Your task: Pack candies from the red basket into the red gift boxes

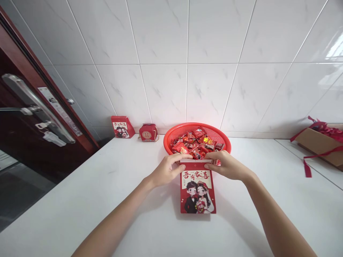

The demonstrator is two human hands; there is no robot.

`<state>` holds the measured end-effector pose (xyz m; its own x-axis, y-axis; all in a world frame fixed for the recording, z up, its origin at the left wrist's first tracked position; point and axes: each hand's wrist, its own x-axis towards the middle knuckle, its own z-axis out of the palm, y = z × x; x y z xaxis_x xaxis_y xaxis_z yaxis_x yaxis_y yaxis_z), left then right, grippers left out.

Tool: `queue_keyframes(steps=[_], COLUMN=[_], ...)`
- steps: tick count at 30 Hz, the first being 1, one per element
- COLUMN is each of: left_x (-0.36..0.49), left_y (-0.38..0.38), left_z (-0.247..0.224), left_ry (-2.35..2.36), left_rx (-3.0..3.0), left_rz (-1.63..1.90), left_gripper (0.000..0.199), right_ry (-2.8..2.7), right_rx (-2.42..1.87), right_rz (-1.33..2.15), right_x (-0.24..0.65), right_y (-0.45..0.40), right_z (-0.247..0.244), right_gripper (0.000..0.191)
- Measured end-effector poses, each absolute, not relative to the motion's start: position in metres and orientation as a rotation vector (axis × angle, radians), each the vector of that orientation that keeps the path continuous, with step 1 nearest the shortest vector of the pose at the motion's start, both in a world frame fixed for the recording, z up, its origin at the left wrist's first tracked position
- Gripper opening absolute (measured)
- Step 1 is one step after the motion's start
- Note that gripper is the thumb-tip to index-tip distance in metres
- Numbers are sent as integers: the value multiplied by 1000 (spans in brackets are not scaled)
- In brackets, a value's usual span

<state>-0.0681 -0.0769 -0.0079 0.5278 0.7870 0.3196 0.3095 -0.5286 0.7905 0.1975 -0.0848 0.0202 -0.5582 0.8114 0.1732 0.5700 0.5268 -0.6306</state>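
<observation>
A red and cream candy box [197,194], printed with a cartoon bride and groom, is held upright over the white table in front of me. My left hand [167,169] pinches its top left corner, thumb on the front face. On the opposite top corner, my right hand [227,165] grips in the same way. A pale edge shows along the top; the box's back and inside are hidden. Just behind my fingers stands a red plastic basket [171,132] with many wrapped candies [199,141] in it.
At the back left of the table [128,171] stand a matching bride-and-groom box [122,127] and a small red box [148,132] with a cord handle. A cardboard box [318,144] with red ribbons lies at the right. White tiles rise behind; a door [32,107] is at left.
</observation>
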Motion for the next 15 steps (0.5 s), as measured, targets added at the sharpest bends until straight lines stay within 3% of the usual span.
queue_keyframes(steps=[7,15], left_x=[-70,-65], left_y=[-74,-77], left_z=[-13,-11], left_ry=[871,859], left_rx=[2232,2245], left_rz=[910,963], left_gripper=[32,29], right_ry=[-2335,-2334], right_rx=[-1220,-1279], right_rz=[666,581], right_x=[194,197], right_y=[-92,-98], right_z=[28,31], right_gripper=[7,11])
